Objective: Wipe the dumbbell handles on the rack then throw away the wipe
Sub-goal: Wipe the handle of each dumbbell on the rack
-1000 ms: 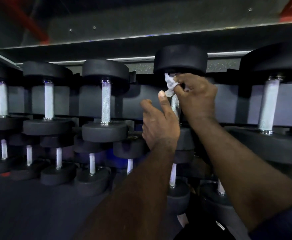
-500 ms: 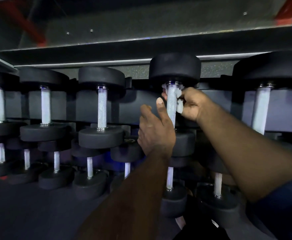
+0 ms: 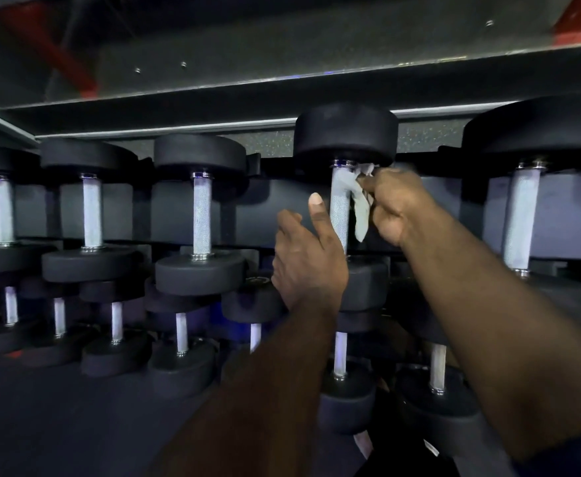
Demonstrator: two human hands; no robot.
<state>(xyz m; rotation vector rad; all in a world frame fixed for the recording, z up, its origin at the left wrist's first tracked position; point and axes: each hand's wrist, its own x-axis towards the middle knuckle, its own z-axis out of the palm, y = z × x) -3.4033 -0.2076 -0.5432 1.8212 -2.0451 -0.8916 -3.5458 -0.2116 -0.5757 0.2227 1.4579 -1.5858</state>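
Observation:
A black dumbbell [image 3: 346, 132] with a knurled silver handle [image 3: 338, 208] lies on the rack's upper tier, just right of centre. My right hand [image 3: 399, 204] pinches a crumpled white wipe [image 3: 359, 201] against the top right of that handle, and a tail of the wipe hangs down beside it. To the left of the same handle my left hand [image 3: 308, 259] sits low, thumb up and fingers spread, hiding the handle's lower end. It grips nothing that I can see.
More black dumbbells line the upper tier, such as one to the left [image 3: 201, 201] and a larger one to the right [image 3: 523, 218]. Smaller dumbbells [image 3: 182, 339] fill the lower tier. A grey shelf edge [image 3: 282, 80] runs overhead. Dark floor lies at the lower left.
My right hand slid the wipe from the handle's top down and round to its right side, and a tail now hangs loose. My left hand stayed low beside the handle.

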